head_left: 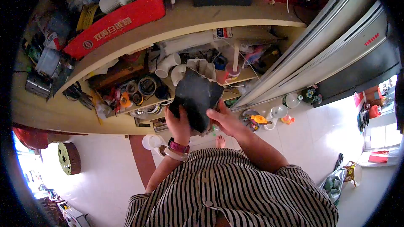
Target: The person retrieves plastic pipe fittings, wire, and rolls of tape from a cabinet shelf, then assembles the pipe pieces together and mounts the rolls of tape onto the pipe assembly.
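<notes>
Grasps one black object (195,96) with left hand (179,124) and right hand (224,120) together, from opposite side edges, thumbs on the near face. Cannot tell the placing of the hidden fingers, nor bag from box. Holds it between the hands, ahead of the striped shirt (235,189), with no sign of rest on any surface. Wears a watch (179,146) and a pale bangle (174,156) just behind the left hand.

Counts, by judgement, as picked up; not yet put down or let go. Cannot tell more of the progress.

Shows white pipes (167,65) just beyond the object, touching or apart unclear; rolls of tape (147,85) beyond the left hand, off to its left; a pink tub (232,72) beyond the right hand. Farther ahead, above all these, a cabinet (189,17) with a red box (120,26) on top. To the right of the right hand, silver panels (332,38); lower, an orange toy (258,119) on the floor (105,168). Below the hands, a bare foot (220,142).
</notes>
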The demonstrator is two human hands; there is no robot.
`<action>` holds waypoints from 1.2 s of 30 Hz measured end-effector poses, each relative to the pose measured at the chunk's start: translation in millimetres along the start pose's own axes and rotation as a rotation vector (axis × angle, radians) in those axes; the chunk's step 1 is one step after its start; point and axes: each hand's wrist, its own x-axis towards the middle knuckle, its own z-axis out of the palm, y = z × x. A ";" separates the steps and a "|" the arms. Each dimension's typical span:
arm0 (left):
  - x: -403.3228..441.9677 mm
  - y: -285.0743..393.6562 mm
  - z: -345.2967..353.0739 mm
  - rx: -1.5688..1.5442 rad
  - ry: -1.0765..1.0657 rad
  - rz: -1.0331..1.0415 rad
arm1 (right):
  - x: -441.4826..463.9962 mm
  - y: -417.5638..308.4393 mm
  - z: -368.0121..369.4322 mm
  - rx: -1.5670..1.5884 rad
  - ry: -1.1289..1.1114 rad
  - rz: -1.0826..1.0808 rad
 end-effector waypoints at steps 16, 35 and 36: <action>-2.0 48.6 -21.1 -0.345 -0.263 -0.045 | 136.8 -182.1 -111.5 0.252 0.390 -0.555; -38.6 -73.1 -121.8 0.079 -0.158 -0.231 | 112.6 -141.4 -147.8 -0.121 0.830 -0.658; -35.6 -67.7 -119.1 0.142 -0.158 -0.213 | 110.5 -125.7 -146.9 -0.148 0.868 -0.719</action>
